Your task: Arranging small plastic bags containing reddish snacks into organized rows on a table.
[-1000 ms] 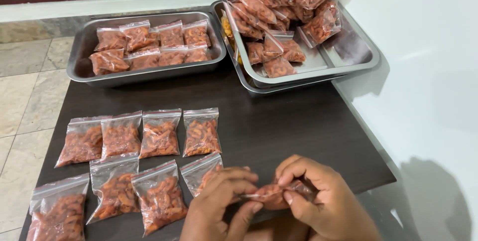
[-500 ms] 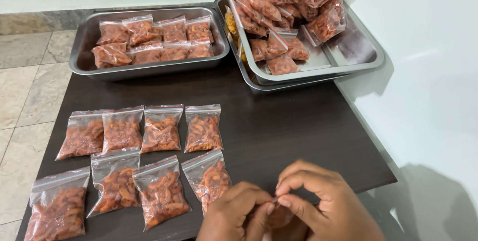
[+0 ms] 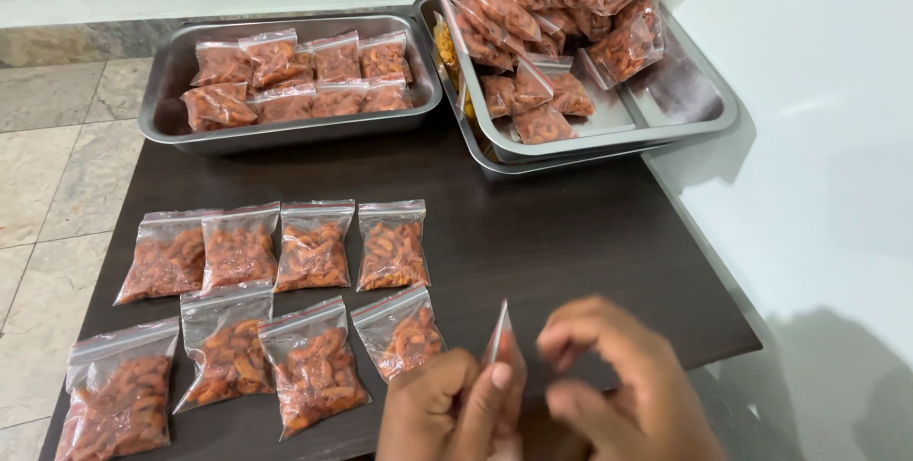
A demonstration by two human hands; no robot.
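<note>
Dark brown and low, the table (image 3: 571, 233) stands against a pale wall on a tiled floor, and almost everything on it lies as it did a second ago; at its far edge a rectangular steel tray (image 3: 162, 104) holds two rows of filled bags, and to its right a stacked steel tray (image 3: 694, 104) carries a loose heap of the same small bags of reddish-orange snack; nearer the person, eight sealed bags lie flat on the table in two rows, four behind (image 3: 314, 244) and four in front (image 3: 223, 345), the front row running towards the left corner; what has changed is at the near edge, where the small zip bag (image 3: 502, 347) that lay low and flat between the fingers a second ago now stands on end, its clear top corner pointing up; the left hand (image 3: 447, 413) pinches it, thumb and forefinger closed on its lower part, so the bag is held above the table edge just right of the nearest flat bag; the right hand (image 3: 618, 385), which was closed over the bag before, has come off to the right and is blurred with motion, fingers curled and loosely parted, holding nothing that I can make out; my reading is that the bag is being turned up for pressing shut.
</note>
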